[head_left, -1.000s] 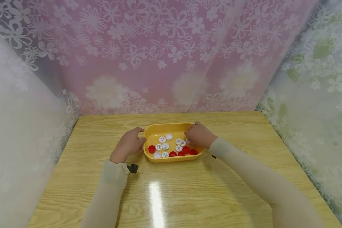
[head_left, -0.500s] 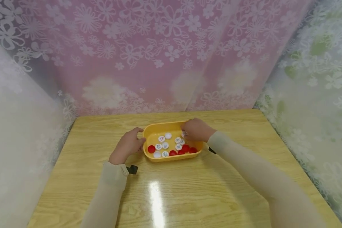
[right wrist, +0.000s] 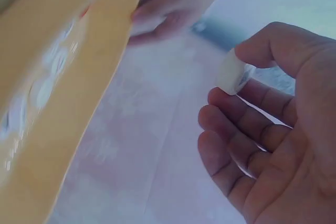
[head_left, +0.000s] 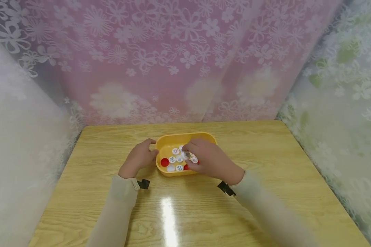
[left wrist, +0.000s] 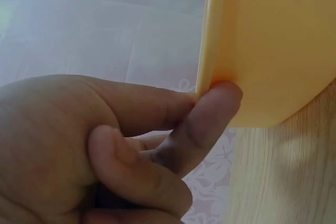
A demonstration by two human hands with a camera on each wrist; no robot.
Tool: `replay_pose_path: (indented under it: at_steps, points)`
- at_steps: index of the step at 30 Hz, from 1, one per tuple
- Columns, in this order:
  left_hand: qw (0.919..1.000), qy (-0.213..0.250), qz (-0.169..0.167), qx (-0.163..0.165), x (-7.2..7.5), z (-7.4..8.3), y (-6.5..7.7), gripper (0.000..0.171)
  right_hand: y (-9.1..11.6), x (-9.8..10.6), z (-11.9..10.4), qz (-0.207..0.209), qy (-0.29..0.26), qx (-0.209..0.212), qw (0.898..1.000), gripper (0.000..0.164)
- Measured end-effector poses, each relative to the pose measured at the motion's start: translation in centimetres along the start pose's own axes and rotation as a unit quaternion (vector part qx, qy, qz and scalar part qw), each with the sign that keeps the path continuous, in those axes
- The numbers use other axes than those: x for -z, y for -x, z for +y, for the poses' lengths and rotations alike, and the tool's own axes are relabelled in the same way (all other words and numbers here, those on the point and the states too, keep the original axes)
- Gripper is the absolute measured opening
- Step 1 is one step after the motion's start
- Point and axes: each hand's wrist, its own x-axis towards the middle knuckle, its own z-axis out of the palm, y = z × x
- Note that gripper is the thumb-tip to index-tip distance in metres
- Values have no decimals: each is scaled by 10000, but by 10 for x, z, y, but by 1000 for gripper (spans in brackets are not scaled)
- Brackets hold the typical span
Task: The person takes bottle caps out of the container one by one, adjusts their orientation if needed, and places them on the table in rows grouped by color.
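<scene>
A yellow plastic tray holds several white bottle caps, some with printed tops, and several red ones. A red cap lies near its left end. My left hand grips the tray's left rim; the left wrist view shows a finger against the tray wall. Over the right half of the tray, my right hand pinches a white bottle cap between thumb and forefinger, the other fingers slightly bent. That hand hides the caps at the right end.
The tray stands on a wood-grain table. A pink flowered curtain hangs behind the table, and pale curtains flank both sides. Black straps circle both wrists.
My right hand has come from the tray's far right corner leftward and toward the near side, with a white cap in its fingers. My left hand stays on the rim.
</scene>
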Motion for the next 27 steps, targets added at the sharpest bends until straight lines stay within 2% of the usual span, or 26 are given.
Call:
replay_pose_path:
  at_steps: [6, 9, 14, 17, 21, 24, 27]
  points:
    - [10000, -11, 61, 3, -1, -4, 2, 50, 11, -20, -32, 208, 101, -33, 9997, 25]
    - [10000, -9, 69, -66, 0, -5, 2, 50, 12, -31, -44, 155, 72, -34, 9998, 25]
    - [9999, 61, 24, -82, 2, -7, 3, 53, 10, -46, -54, -135, -91, -90, 9998, 29]
    - [9997, 163, -197, -60, 3, -8, 4, 58, 11, -49, -57, -260, -126, -159, 9995, 29]
    - [9984, 313, -448, -171, 4, -8, 3, 62, 12, -55, -61, -694, -268, -141, 9971, 24]
    - [9981, 354, -425, -270, 4, -8, 2, 60, 11, -60, -62, -1005, -359, -139, 9942, 24]
    - [9986, 294, -340, -283, 5, -9, 1, 58, 9, -67, -61, -1106, -382, -155, 9930, 24]
